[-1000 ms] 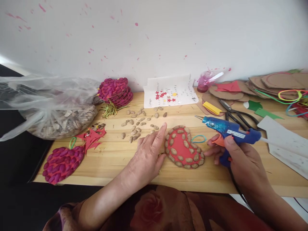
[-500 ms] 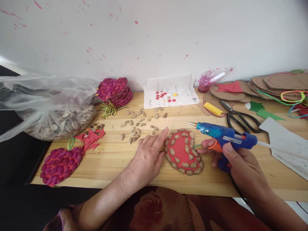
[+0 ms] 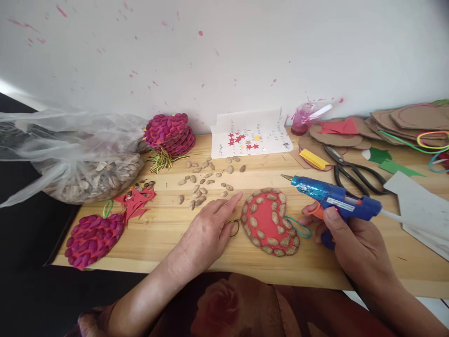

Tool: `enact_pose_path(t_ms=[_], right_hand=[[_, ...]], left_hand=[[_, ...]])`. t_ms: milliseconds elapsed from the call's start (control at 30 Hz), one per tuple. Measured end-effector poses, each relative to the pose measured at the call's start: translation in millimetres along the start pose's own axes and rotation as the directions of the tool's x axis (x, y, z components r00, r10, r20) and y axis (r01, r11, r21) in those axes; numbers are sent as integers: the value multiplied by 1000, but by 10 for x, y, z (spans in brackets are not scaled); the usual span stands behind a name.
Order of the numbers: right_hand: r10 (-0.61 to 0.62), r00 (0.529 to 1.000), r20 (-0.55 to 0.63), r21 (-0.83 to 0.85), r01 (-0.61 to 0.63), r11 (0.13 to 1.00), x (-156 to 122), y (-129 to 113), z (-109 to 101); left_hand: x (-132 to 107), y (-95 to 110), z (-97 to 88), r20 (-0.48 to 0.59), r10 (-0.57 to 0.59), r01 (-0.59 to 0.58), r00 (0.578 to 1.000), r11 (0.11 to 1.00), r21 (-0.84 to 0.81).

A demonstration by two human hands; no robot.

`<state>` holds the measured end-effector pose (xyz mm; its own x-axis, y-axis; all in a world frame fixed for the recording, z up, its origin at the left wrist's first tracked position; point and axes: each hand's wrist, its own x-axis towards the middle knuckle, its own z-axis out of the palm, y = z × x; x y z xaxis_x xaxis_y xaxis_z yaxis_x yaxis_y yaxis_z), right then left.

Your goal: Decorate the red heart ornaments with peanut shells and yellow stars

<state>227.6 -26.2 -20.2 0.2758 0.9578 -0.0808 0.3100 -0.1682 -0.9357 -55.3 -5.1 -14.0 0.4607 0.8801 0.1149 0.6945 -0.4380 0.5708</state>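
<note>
Red piece (image 3: pixel 261 221): kidney-shaped, flat on the wooden table (image 3: pixel 157 248) between the two hands; glued-looking peanuts (image 3: pixel 256 242) ring its edge, with a looser row inside. Its bare middle faces up, probably for easy reach.
Left hand (image 3: pixel 205 229): rests just left of the red piece, not touching it; index finger stretched, thumb a narrow gap away, the other fingers mostly hidden — whether they pinch anything I cannot tell.
Dark loop (image 3: pixel 238 228): thin, at the left thumb, on the side facing the red piece; held or merely lying there, unclear.
Right hand (image 3: pixel 354 238): right of the red piece, fingers wrapped round the glue gun (image 3: pixel 312 187).
Nozzle (image 3: pixel 286 177): points left beyond the red piece's far edge, apart from it — perhaps to keep the tip off the work.
Turquoise loop (image 3: pixel 310 231): sticks out from the red piece's right side, likely turned outward to leave the face uncovered.
Loose peanuts (image 3: pixel 200 201): scattered behind and left of the red piece, seemingly within the left hand's reach.
Scissors (image 3: pixel 342 162): behind and right of the red piece, presumably laid aside for room.
</note>
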Motion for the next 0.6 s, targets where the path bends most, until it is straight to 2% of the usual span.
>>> enact_pose_path(t_ms=[100, 200, 300, 433, 533, 600], right_hand=[[6, 1000, -19, 21, -5, 1000, -14, -8, 1], [29, 999, -20, 112, -26, 993, -3, -13, -11], [34, 999, -7, 158, -32, 987, 21, -27, -19], [44, 999, -9, 80, -43, 996, 35, -62, -25], [20, 999, -27, 14, -19, 1000, 45, -40, -39], [-1, 999, -45, -30, -1, 1000, 62, 32, -49]], left_hand=[[-32, -46, -89, 5, -15, 15, 1000, 1000, 1], [-49, -82, -189, -5, -28, 28, 1000, 1000, -4], [-54, -75, -221, 4, -64, 64, 998, 998, -29], [-55, -5, -143, 13, -102, 102, 995, 995, -20], [-50, 33, -141, 83, -88, 87, 993, 996, 7], [-46, 22, -222, 150, -65, 62, 986, 998, 23]])
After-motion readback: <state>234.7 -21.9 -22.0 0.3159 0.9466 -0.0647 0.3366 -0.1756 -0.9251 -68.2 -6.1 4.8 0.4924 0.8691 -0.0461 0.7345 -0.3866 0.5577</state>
